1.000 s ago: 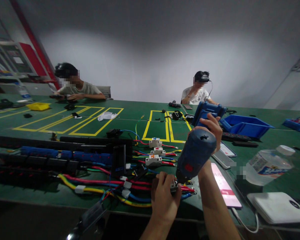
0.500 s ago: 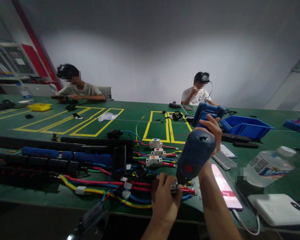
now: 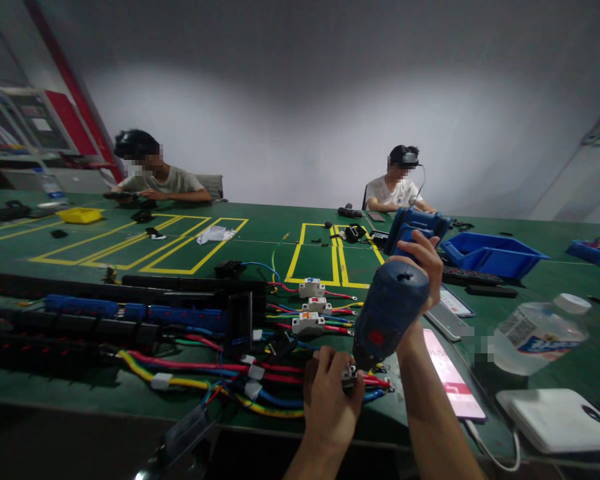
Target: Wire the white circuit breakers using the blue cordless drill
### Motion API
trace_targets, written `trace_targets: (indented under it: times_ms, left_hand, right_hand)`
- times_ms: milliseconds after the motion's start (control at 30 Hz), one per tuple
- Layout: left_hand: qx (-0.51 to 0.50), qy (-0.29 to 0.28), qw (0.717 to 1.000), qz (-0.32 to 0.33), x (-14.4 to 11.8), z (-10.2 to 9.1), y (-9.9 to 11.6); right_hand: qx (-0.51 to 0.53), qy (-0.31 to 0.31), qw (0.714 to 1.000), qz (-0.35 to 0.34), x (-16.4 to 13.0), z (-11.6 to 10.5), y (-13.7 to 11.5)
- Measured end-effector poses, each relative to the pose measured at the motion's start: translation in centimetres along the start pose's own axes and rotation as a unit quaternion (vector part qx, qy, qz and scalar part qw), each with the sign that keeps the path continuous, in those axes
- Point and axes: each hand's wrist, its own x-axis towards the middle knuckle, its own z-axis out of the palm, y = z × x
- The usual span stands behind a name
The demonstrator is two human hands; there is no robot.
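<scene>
My right hand [image 3: 424, 260] grips a blue cordless screwdriver [image 3: 389, 308], nose pointing down at a small white breaker [image 3: 349, 376] near the table's front edge. My left hand [image 3: 330, 395] is closed around that breaker, which has red and blue wires [image 3: 377, 385] running from it. Three more white breakers [image 3: 310, 305] stand in a row just behind, each with coloured leads. Thick red, yellow and blue cables [image 3: 205, 373] trail to the left toward long black wiring ducts [image 3: 105, 313].
A phone with a pink screen [image 3: 453, 381], a lying water bottle [image 3: 535, 333] and a white box [image 3: 560, 420] are at right. Blue bins [image 3: 490, 252] sit behind. Two other people work at the far side of the green table [image 3: 260, 233].
Both hands and the screwdriver stay nearly in place. The person at the far right of the table has lowered a hand from the face.
</scene>
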Motion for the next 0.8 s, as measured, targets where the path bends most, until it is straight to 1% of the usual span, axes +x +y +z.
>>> trace_targets:
  times_ms: [133,300,433,500,800]
  left_hand:
    - [-0.007,-0.002,1.0,-0.003,0.04,-0.03,0.01]
    - [-0.006,-0.004,1.0,-0.006,0.04,-0.09,0.13]
    - [0.001,-0.016,1.0,-0.011,0.02,-0.15,0.18]
    - [0.002,-0.019,1.0,-0.012,0.02,-0.17,0.19]
    - [-0.001,-0.012,1.0,-0.007,-0.01,-0.14,0.15]
  right_hand:
    - [-0.006,-0.002,1.0,0.008,-0.06,0.05,0.21]
    - [0.008,0.013,1.0,-0.002,-0.1,0.13,0.4]
    - [-0.001,-0.004,1.0,0.008,-0.1,-0.08,0.36]
    - [0.005,-0.002,1.0,0.007,-0.09,-0.17,0.35]
    - [0.01,0.003,1.0,0.01,-0.16,-0.21,0.48]
